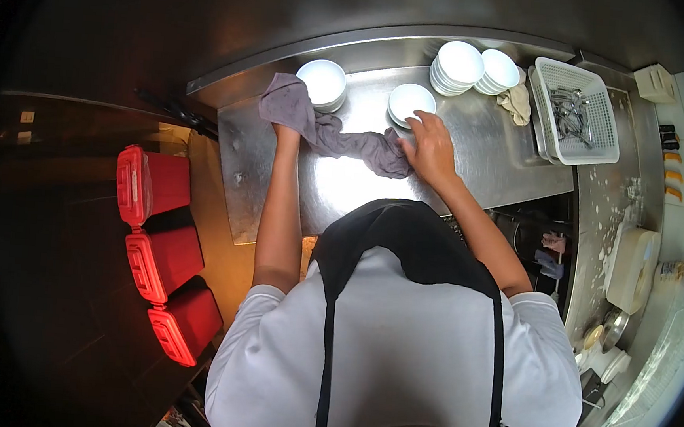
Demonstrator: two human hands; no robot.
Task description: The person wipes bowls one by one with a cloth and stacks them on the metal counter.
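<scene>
A purple-grey cloth (339,140) stretches across the steel counter between my two hands. Its left end drapes over my left hand (286,133), whose fingers are hidden under the fabric beside a stack of white bowls (321,81). My right hand (431,147) is at the cloth's right end, with its fingers spread and their tips close to a shorter stack of white bowls (411,102). Farther back stand a taller bowl stack (460,61) and another one (499,70) to its right.
Beside the back stacks lies a beige cloth (516,103). A white plastic basket (602,125) holds metal cutlery at the right. Three red lidded bins (165,185) stand at the lower left. The steel counter (497,157) has a raised back edge.
</scene>
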